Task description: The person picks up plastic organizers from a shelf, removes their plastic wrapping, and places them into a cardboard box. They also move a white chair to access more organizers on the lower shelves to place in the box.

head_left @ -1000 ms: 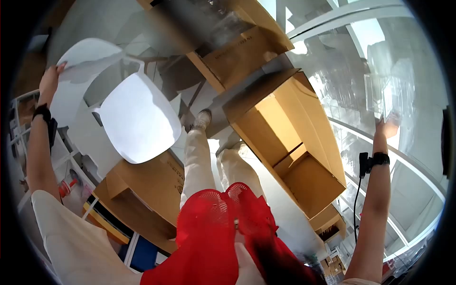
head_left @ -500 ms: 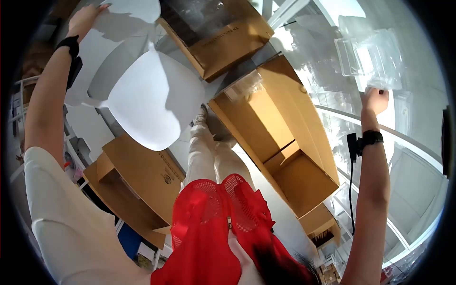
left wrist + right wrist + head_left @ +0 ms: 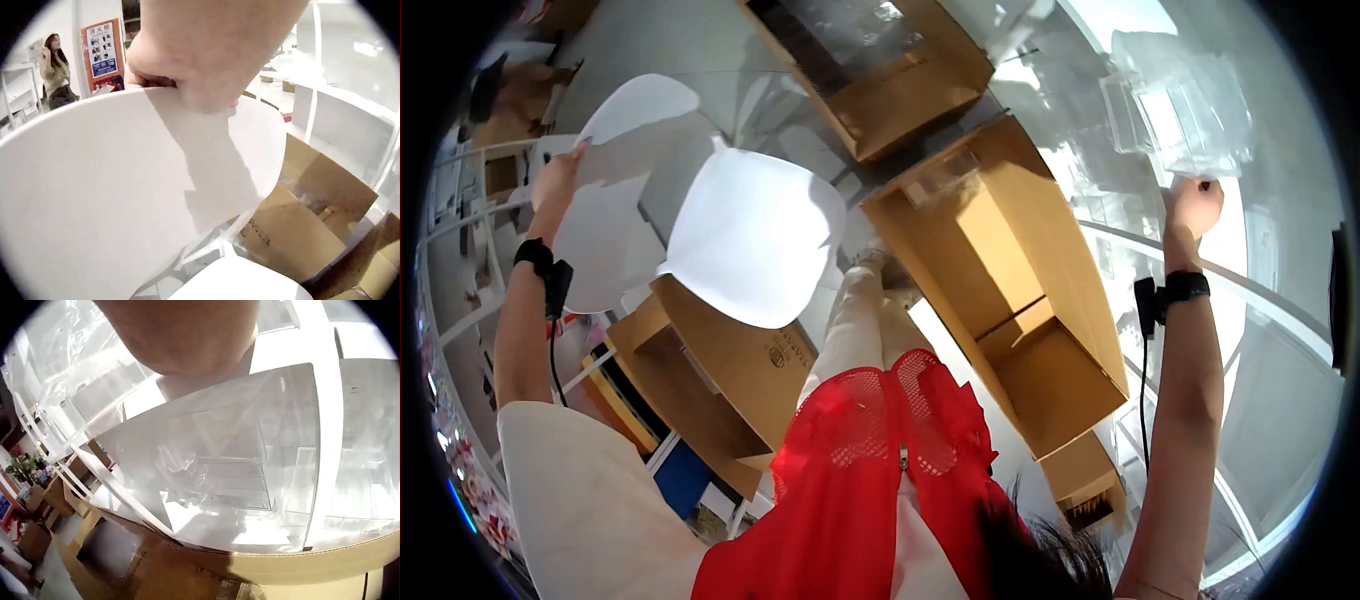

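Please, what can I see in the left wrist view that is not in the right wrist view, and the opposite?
Only left wrist view: left hand holding the top edge of a white chair; a person with one raised hand.

Only right wrist view: right hand beside clear plastic packaging; a green plant.

Both: cardboard boxes and white frames.

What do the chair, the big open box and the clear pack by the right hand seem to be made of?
Chair: probably hard plastic, white and smooth, with a rounded, moulded-looking shape.
Box: cardboard, matt brown, with folded sides and thin cut edges.
Clear pack: likely thin plastic, glossy; it is see-through and catches bright glints.
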`<state>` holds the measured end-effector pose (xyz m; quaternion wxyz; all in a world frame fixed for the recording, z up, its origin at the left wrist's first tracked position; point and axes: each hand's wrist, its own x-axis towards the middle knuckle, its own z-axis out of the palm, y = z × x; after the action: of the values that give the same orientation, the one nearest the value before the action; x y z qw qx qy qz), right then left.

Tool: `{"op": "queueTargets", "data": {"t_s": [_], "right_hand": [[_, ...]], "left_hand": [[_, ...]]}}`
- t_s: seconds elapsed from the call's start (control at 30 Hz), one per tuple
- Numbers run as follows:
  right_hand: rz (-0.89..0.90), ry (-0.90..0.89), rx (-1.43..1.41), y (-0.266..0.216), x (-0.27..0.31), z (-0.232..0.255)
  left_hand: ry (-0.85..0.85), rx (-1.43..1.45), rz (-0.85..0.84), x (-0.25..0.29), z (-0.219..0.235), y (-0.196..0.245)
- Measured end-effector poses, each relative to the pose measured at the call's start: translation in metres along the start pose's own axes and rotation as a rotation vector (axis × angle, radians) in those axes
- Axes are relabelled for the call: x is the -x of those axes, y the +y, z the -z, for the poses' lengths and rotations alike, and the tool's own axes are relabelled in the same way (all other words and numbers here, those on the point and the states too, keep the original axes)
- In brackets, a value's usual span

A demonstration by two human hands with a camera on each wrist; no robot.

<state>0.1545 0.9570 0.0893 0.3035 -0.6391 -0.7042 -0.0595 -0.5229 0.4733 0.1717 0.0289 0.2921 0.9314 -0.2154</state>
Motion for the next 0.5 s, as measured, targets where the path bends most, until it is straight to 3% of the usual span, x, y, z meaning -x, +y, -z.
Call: {"op": "queueTargets", "data": {"t_s": [0.1,0.17,0.27,0.37,0.5], "right_hand": [[-0.024,-0.032,0.038,0.006,-0.001,-0.003],[-0.009,-0.029,0.009,-0.002,0.002,0.004],[-0.033,-0.06,-0.003,0.001,0.001,0.001],[0.017,-0.043,0.014,0.018,-0.004,-0.01],[0.059,-0.037,0.032,0.026,-0.007,-0.014]], "left_hand": [[-0.041,0.144,-0.078,0.029,0.002,0.005],[0.037,0.372,-0.13,0.045,-0.015,0.017],[-0.049,0.478,-0.126,0.073,0.001,0.037],[-0.138,0.353,-0.189,0.076,0.01,0.036],[-0.307,0.389,-0.281,0.101,0.041,0.059]]}}
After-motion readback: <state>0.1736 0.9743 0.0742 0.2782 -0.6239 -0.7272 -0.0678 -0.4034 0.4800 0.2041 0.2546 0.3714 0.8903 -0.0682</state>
